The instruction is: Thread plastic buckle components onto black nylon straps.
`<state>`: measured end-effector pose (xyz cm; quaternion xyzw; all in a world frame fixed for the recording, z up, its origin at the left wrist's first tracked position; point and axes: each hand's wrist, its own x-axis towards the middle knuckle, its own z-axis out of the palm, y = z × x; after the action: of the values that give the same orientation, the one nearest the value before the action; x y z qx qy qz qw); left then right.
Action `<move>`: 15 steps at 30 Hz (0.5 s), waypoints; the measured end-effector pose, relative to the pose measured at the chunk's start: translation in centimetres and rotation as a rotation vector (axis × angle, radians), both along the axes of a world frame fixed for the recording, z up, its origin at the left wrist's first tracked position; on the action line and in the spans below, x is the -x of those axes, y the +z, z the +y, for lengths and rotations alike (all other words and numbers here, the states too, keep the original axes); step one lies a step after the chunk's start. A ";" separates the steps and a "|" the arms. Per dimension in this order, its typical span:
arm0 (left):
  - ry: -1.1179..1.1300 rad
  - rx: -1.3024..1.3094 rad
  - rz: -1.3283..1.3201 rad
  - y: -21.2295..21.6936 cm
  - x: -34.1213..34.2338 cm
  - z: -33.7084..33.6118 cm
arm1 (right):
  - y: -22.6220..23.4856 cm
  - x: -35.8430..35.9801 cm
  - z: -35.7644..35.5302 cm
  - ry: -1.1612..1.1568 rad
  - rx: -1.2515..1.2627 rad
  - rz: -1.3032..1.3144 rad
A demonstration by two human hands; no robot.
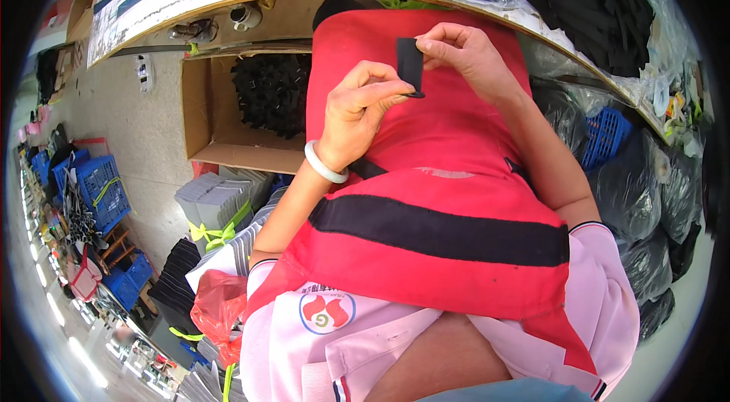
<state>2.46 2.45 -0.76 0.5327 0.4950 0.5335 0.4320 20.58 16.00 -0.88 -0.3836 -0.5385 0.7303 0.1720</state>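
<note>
- Pale blue fabric (509, 391) nearest, below a pink collared shirt (601, 288) and red cloth apron (449, 197).
- Left hand (356, 109), raised, pinches the lower end of a short black fabric strip (410, 60) above the apron; right hand (465, 58), angled inward, pinches its upper edge.
- Ahead, a worn white tabletop (114, 29); beneath, a brown cardboard box (198, 105) containing black pieces (272, 94).

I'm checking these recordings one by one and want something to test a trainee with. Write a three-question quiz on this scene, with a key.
1. True or false: the black strip is pinched between the fingers of both the left hand and the right hand.
2. Fill the gap: the cardboard box holding black pieces lies to the person's ____.
3. Choose the bangle's colour: A) red, B) white, C) blue.

Key: 1. True. 2. Left. 3. B.
</note>
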 end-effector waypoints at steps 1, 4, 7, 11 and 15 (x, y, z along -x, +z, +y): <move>-0.022 -0.018 0.012 0.1 0.0 0.0 | -0.1 0.0 0.0 0.027 -0.031 -0.002; -0.026 -0.047 0.013 -0.2 -0.1 -0.2 | -0.4 0.3 -0.3 0.004 -0.073 0.020; -0.022 -0.040 0.010 0.0 -0.1 -0.3 | -0.8 0.5 -0.5 -0.050 -0.084 0.063; -0.015 -0.027 -0.001 0.1 -0.5 -0.9 | -0.9 0.5 -0.4 -0.076 -0.078 0.092; -0.009 -0.097 0.142 -0.1 -0.4 -1.1 | -0.2 0.6 -0.5 -0.014 -0.026 0.058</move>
<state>2.85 1.31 -0.86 0.5919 0.4954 0.5156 0.3719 19.97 15.51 -1.07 -0.3637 -0.5400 0.7329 0.1977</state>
